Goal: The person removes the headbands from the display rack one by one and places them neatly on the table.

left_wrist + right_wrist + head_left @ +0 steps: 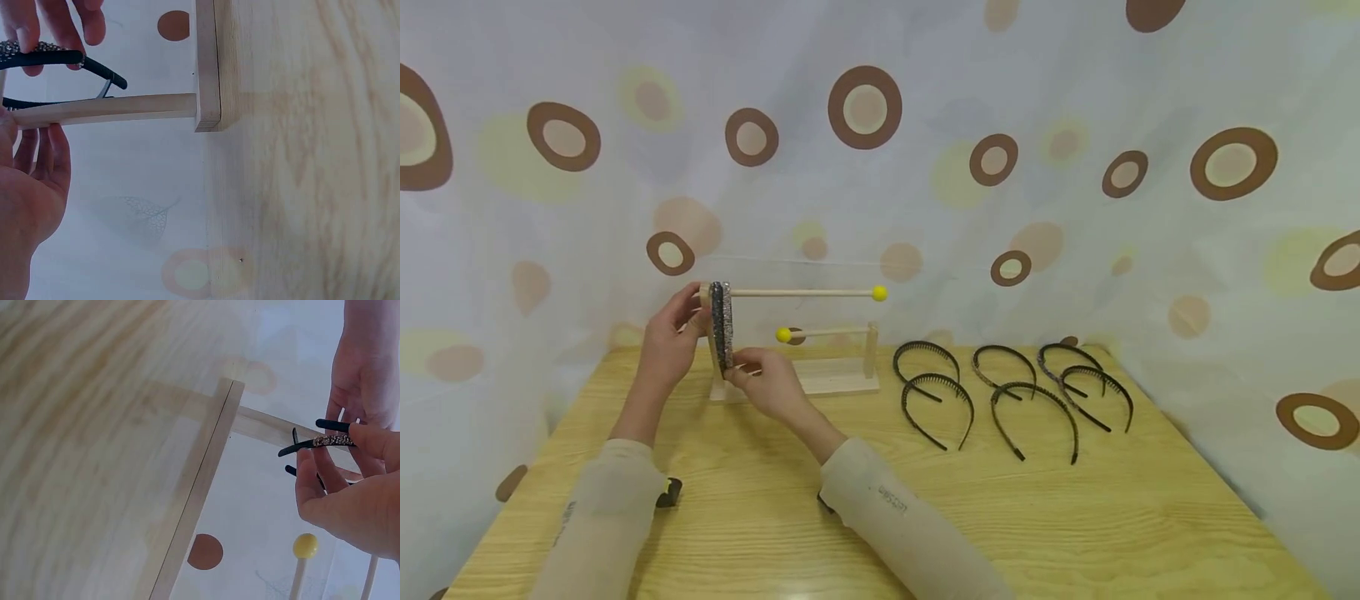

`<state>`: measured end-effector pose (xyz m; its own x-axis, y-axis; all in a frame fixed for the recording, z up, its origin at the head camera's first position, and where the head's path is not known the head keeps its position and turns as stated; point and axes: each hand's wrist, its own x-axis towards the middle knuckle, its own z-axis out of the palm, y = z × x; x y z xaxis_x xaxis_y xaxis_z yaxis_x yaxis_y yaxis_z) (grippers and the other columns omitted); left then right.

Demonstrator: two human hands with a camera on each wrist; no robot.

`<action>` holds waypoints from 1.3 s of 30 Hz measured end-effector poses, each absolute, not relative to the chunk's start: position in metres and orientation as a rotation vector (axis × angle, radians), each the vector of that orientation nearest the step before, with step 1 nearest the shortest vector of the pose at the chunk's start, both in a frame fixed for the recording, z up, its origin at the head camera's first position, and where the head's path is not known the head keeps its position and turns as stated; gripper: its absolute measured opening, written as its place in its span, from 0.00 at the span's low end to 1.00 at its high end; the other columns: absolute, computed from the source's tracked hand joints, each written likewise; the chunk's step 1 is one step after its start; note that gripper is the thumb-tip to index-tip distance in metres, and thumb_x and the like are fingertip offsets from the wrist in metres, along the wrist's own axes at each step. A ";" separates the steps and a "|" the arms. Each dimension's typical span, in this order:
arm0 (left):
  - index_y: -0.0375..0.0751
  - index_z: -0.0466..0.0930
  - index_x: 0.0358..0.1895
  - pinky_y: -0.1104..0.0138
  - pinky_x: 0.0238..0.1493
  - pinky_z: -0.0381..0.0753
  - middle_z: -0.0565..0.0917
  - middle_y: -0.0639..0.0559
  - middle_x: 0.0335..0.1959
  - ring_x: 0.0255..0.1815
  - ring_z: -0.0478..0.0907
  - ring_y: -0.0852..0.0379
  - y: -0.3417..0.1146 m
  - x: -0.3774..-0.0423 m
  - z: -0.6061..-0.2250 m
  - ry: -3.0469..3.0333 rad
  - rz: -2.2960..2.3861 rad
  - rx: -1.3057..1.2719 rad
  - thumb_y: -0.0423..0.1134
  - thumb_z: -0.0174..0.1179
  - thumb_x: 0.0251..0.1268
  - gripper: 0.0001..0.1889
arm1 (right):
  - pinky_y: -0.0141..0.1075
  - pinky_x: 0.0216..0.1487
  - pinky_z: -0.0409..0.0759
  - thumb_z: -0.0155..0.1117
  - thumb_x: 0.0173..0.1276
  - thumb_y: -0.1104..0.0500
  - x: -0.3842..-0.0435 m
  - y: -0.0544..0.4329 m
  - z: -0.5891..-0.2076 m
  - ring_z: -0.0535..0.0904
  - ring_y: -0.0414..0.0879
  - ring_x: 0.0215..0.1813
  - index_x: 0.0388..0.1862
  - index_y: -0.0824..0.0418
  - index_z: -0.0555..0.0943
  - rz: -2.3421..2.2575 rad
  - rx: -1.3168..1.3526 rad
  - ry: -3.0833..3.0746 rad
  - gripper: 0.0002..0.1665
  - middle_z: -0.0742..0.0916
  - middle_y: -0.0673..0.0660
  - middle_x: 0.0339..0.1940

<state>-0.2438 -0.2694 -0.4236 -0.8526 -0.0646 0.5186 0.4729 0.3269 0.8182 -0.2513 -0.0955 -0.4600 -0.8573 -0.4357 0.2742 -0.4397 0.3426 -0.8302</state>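
A wooden stand (838, 381) is at the back left, its upper rod (805, 293) reaching right from the left post. Two headbands hang side by side at the rod's left end: a dark glittery headband (718, 321) and a silver glittery headband (727, 317). My left hand (666, 346) grips the upper part of the left post (119, 107), its fingers curled around it. Lower down, my right hand (771, 387) pinches the silver headband near its lower ends. In the right wrist view, thumb and fingers meet on its glittery band (334, 440), dark tips sticking out.
Several dark headbands (937, 379) stand in two rows on the right part of the wooden table (820, 533). A shorter lower rod points left from the stand's right post (871, 350). Yellow balls (880, 293) cap both rods. Patterned cloth (925, 208) hangs behind.
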 end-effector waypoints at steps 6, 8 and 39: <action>0.27 0.61 0.76 0.79 0.50 0.80 0.74 0.26 0.65 0.65 0.71 0.30 -0.270 -0.244 -0.425 -2.140 -1.543 -0.351 0.33 0.54 0.79 0.27 | 0.25 0.40 0.83 0.66 0.75 0.62 -0.248 -0.094 -0.456 0.84 0.38 0.42 0.50 0.63 0.89 1.571 0.886 -2.528 0.10 0.90 0.52 0.45; 0.27 0.61 0.76 0.79 0.51 0.80 0.74 0.26 0.65 0.65 0.71 0.30 -0.269 -0.244 -0.425 -2.146 -1.536 -0.348 0.32 0.54 0.79 0.27 | 0.25 0.40 0.83 0.66 0.75 0.63 -0.247 -0.093 -0.454 0.84 0.37 0.41 0.50 0.64 0.89 1.559 0.895 -2.501 0.10 0.90 0.53 0.45; 0.26 0.61 0.76 0.79 0.49 0.80 0.72 0.26 0.66 0.65 0.70 0.28 -0.272 -0.247 -0.426 -2.141 -1.541 -0.381 0.32 0.53 0.80 0.27 | 0.23 0.44 0.82 0.60 0.78 0.67 -0.250 -0.047 -0.408 0.85 0.45 0.42 0.52 0.69 0.84 1.212 0.882 -2.126 0.10 0.87 0.59 0.42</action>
